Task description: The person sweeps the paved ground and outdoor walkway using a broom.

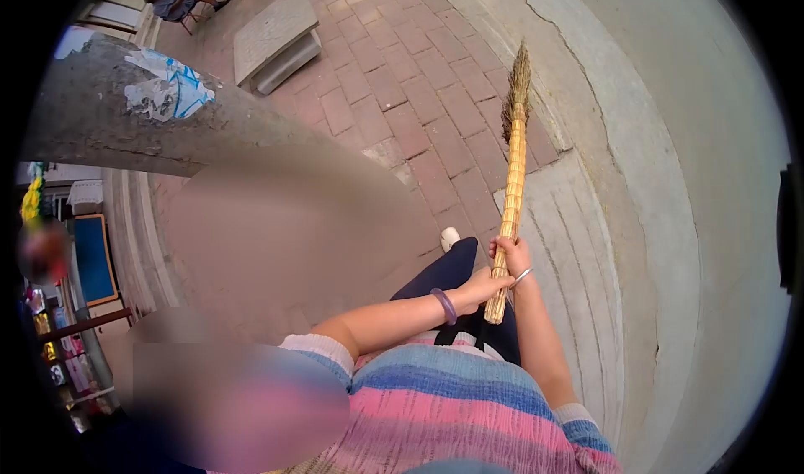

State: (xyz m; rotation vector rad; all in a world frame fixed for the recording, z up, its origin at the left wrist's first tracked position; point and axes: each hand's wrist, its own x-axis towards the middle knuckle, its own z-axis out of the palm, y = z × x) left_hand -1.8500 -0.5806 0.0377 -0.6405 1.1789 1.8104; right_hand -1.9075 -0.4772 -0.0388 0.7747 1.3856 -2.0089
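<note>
1. Left hand (483, 288) and right hand (521, 257): both closed around the near end of a straw broom (516, 164), right farther along; the paired grip probably steadies its length.
2. Straw broom: extends away from the body, across brick paving (402, 89) in view; handle yellow, banded, slightly curved; far bristles brown, tapering, frayed.

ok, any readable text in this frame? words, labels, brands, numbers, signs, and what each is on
None readable.
Torn paper on the pillar: blue marks, no legible words.
Small colourful goods at lower left: too small and blurred to tell.
Blue board: no legible text.
Broom: no label visible.
</note>
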